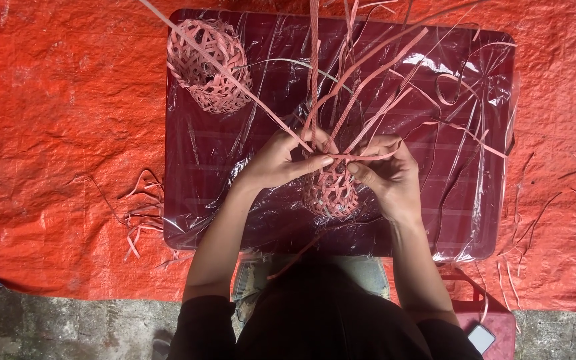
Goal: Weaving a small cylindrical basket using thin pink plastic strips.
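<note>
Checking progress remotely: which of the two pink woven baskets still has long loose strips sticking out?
The basket between the hands, near the table's front edge: long strips fan up from it. The other basket, back left, lies untouched.

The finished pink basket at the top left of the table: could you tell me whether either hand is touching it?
Apart. The head view shows the finished basket lying alone, with bare table between it and the left hand; the right hand is farther off.

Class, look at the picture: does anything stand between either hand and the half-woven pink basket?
Nothing visible does. The left hand and right hand already touch the half-woven basket, pinching a pink strip across its top.
</note>
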